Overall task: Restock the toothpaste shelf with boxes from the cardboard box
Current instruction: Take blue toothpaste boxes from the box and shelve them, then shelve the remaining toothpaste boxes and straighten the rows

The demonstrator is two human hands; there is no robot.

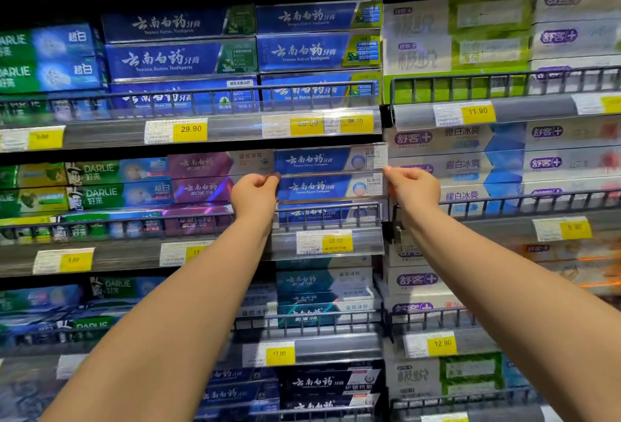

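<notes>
Boxes: three blue toothpaste boxes point(327, 186) stacked (lowest behind the shelf rail point(329, 211)).
Left hand point(253, 194): fingers pinch the middle box's left end.
Right hand point(415, 188): fingers pinch its right end.
Room: neighbouring stacks touch both sides.

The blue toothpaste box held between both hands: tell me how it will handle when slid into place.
The blue toothpaste box looks like a long, rigid carton, so probably stiff and light. Its glossy wrap may be slippery. The left hand and right hand hold its ends, likely keeping it level.
</notes>
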